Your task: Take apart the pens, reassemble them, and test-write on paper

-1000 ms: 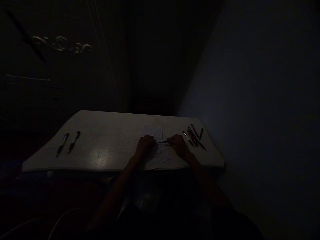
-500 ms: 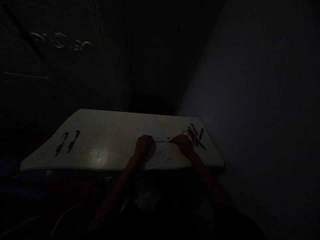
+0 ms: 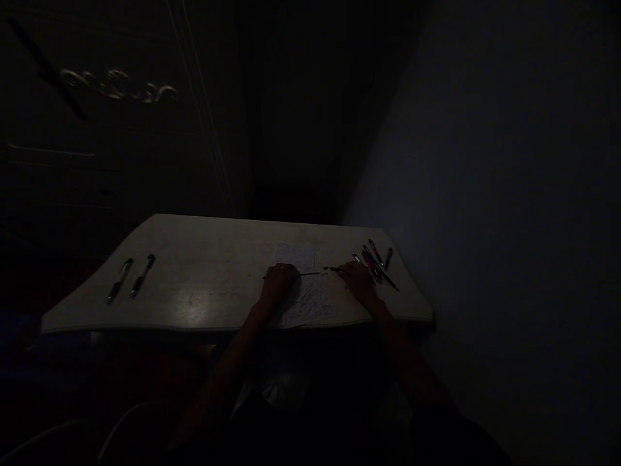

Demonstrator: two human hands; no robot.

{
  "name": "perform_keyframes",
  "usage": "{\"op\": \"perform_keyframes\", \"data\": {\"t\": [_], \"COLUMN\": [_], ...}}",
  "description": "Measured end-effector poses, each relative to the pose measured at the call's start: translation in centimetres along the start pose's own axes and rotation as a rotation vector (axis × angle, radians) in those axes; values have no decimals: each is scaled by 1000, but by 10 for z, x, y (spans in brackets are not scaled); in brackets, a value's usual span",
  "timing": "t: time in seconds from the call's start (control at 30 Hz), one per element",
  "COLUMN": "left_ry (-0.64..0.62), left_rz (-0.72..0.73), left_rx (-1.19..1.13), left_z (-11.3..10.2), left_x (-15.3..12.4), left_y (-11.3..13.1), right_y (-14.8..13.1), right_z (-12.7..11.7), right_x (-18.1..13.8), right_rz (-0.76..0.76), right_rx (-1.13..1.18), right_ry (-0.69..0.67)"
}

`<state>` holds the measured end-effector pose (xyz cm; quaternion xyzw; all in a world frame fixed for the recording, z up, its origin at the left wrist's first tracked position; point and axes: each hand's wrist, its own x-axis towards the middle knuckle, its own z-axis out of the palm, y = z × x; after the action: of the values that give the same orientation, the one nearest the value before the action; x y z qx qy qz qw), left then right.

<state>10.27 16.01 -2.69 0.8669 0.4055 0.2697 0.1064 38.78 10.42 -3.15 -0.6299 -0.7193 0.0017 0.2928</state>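
The room is very dark. My left hand (image 3: 278, 285) is closed on a thin pen part (image 3: 306, 274) that points right over a scribbled sheet of paper (image 3: 310, 303). My right hand (image 3: 359, 282) is closed on a short dark pen piece (image 3: 336, 268), now apart from the thin part. A tiny dark bit (image 3: 326, 268) lies between them on the table (image 3: 213, 259). Both hands rest at the table's near edge.
A pile of several coloured pens (image 3: 376, 263) lies just right of my right hand. Two dark pens (image 3: 130, 278) lie side by side at the table's left end. A wall stands close on the right, and dark furniture (image 3: 116, 87) behind the table.
My right hand has drawn to the right, pulling the dark piece off the thin part, which stays in my left hand. A gap has opened between the two pieces.
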Motion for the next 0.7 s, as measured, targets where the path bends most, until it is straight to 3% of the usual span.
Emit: {"op": "perform_keyframes", "data": {"t": [0.1, 0.2, 0.37, 0.5, 0.6, 0.7], "left_ry": [-13, 56, 351, 547, 525, 402], "left_rz": [-12, -33, -67, -196, -297, -288], "left_rx": [21, -22, -162, -162, -102, -12], "left_z": [3, 4, -14, -36, -46, -48], "left_x": [1, 0, -13, -37, -56, -65], "left_y": [-2, -4, 0, -11, -30, -46], "right_y": [-3, -4, -2, -3, -12, -29], "right_z": [1, 2, 2, 1, 2, 6], "right_x": [-2, -3, -4, -10, -15, -16], "right_rz": [21, 24, 28, 34, 64, 63], "right_rx": [-44, -52, 8, 47, 80, 136], "right_ry": [-8, -9, 4, 52, 141, 192]}}
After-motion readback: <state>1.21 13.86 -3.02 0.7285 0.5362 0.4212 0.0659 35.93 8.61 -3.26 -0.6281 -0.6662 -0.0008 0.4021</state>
